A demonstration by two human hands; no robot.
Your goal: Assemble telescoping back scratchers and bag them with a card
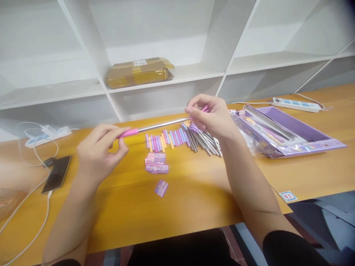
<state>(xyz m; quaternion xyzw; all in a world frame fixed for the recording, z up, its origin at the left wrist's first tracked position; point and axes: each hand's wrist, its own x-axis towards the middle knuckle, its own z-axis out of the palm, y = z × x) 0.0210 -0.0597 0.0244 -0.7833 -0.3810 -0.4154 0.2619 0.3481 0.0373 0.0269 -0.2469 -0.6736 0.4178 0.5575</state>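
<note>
Held nearly level above the table is a back scratcher [163, 123] with a drawn-out metal rod and a pink grip. My left hand [102, 147] pinches the pink grip between thumb and fingers. My right hand [210, 114] is closed around the other end, where a bit of pink shows; its head is mostly hidden. Below the rod lies a row of pink, purple, blue and orange grip sleeves [168, 139]. Beside them is a pile of metal rods [206, 142], some with coloured claw heads. Small printed cards [156, 163] lie stacked, and a single card [161, 188] sits nearer me.
An open purple box [302, 129] with wrapped contents stands at the right. A phone [57, 175] on a white cable and a power strip [48, 136] are at the left. Another power strip [298, 104] lies back right. A taped parcel [140, 72] rests on the shelf.
</note>
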